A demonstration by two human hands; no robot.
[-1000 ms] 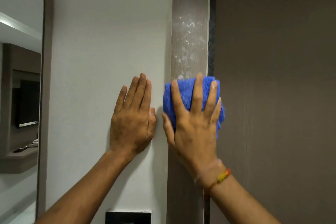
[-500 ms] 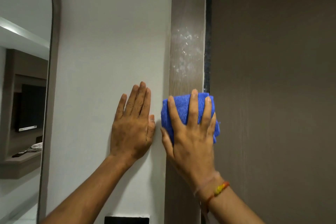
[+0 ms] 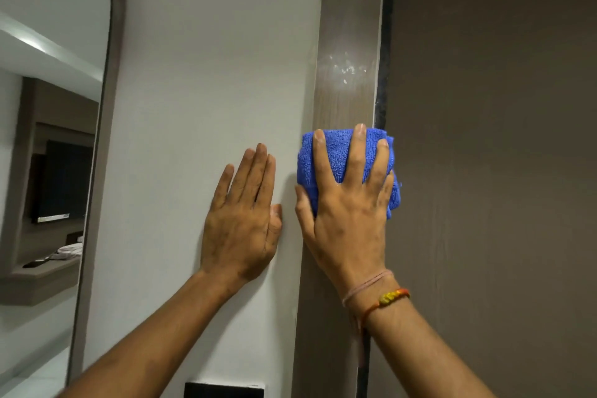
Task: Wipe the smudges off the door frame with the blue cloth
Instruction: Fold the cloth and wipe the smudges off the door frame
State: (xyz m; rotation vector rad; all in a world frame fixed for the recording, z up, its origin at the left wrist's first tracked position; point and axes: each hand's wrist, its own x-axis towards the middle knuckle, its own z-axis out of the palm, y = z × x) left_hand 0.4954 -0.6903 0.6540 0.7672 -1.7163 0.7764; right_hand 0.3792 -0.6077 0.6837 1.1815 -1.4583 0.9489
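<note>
Two hands show: the right hand presses one blue cloth flat-fingered onto the door frame. The left hand rests open on the white wall. One patch of smudges remains above the cloth.

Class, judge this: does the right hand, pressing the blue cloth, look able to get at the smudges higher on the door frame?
Probably yes: the smudges lie straight above the blue cloth under the right hand, with only bare door frame between.
</note>
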